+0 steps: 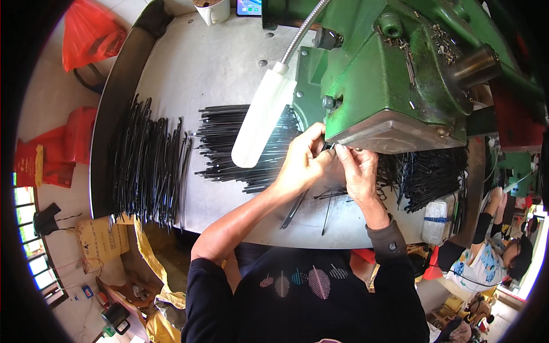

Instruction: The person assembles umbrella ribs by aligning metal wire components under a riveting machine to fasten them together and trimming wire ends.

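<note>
Both my hands are close together under the front of a green machine head. My left hand is closed, with a thin black strip pinched between thumb and fingers. Just beside it my right hand is closed too, thumb against fingers, and what lies in its grip is hidden. Left of my left hand, a pile of thin black strips lies crosswise on the metal table. A few loose strips lie below my hands.
A white lamp on a bendable neck hangs over the pile. More black strips lie at the table's left, others at the right beside a small pale box. A mug and phone stand far back. Another person works at right.
</note>
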`<state>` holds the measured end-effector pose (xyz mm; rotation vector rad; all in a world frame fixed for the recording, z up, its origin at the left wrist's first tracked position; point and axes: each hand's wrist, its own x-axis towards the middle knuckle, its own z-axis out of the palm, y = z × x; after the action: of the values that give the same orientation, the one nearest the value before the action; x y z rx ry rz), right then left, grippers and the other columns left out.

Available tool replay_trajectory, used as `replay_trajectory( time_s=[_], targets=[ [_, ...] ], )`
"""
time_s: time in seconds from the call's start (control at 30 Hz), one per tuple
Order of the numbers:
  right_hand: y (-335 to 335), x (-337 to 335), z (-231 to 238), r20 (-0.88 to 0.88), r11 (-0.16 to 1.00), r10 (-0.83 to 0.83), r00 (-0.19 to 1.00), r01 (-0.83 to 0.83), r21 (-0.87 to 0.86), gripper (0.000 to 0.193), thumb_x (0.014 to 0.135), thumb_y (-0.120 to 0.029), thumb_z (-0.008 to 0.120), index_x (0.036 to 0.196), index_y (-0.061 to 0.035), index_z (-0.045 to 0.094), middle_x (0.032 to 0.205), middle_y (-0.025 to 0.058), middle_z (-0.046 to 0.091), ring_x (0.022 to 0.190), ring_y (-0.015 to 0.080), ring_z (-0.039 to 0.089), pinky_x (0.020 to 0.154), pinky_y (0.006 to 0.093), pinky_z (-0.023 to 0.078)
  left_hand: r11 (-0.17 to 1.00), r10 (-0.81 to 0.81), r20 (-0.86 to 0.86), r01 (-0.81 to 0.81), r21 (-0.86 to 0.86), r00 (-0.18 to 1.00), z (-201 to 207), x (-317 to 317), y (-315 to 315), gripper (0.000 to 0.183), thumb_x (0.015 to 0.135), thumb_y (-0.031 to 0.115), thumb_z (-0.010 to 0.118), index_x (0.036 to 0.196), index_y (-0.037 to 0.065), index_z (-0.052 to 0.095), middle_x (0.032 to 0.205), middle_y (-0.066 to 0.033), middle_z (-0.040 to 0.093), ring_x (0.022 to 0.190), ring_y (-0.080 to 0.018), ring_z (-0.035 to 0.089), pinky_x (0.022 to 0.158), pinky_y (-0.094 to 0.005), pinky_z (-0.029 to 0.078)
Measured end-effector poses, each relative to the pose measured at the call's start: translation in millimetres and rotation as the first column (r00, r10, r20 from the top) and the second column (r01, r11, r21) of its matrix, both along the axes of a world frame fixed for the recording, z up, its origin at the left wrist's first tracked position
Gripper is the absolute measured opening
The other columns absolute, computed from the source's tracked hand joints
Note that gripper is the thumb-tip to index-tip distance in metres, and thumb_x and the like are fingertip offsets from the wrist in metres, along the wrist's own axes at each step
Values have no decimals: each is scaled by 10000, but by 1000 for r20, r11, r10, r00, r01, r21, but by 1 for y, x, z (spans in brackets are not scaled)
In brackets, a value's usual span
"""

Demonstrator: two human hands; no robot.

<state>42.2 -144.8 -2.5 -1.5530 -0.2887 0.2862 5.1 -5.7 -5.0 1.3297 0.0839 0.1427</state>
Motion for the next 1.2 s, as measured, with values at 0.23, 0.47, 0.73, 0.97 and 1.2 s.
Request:
replay_trajectory(
  time_s=[0.23, 0.47, 0.73, 0.97, 1.2],
  targets=[
    [-3, 3, 1, 74, 995, 42, 996, -35, -96, 75, 889, -24, 588, 924, 18, 639, 811, -16, 622, 691, 23, 516, 620, 190, 410, 1000, 17, -1, -17, -24, 1000, -5, 0, -1, 200, 784, -2, 549, 982, 27, 562, 651, 60, 353, 596, -41, 306, 517, -226, 273],
    [-3, 6, 2, 55, 999, 41, 998, -40, -25, 84, 890, -53, 603, 918, 10, 653, 708, 40, 628, 574, 85, 584, 493, 212, 485, 993, -113, -113, 118, 31, 987, -2, 0, 7, 214, 866, -38, 510, 1077, 2, 503, 860, -48, 585, 750, -115, 582, 666, -275, 504],
    [-5, 4, -1, -69, 999, 38, 997, -36, 34, 64, 886, -43, 603, 924, -4, 637, 715, 26, 619, 570, 73, 559, 491, 208, 451, 993, -122, -89, 122, -6, 989, -4, 0, 4, 210, 901, -5, 526, 1110, 5, 512, 832, -39, 578, 725, -101, 564, 657, -268, 492],
    [-5, 6, -2, -77, 998, 43, 996, -46, -35, 76, 893, -85, 604, 917, -13, 613, 665, 18, 583, 520, 69, 501, 468, 213, 396, 998, 24, -23, -25, -56, 999, -14, 4, -4, 201, 784, 15, 566, 984, 17, 567, 596, 52, 365, 545, -29, 309, 480, -233, 273],
    [-21, 18, 1, -467, 986, 150, 871, -95, 138, 130, 899, -132, 599, 933, -6, 603, 802, 70, 594, 547, 83, 515, 426, 215, 401, 984, -96, -185, 65, -168, 978, 14, 2, 15, 202, 780, -10, 586, 982, -10, 574, 591, 72, 389, 514, -16, 334, 461, -214, 275]
  ],
)
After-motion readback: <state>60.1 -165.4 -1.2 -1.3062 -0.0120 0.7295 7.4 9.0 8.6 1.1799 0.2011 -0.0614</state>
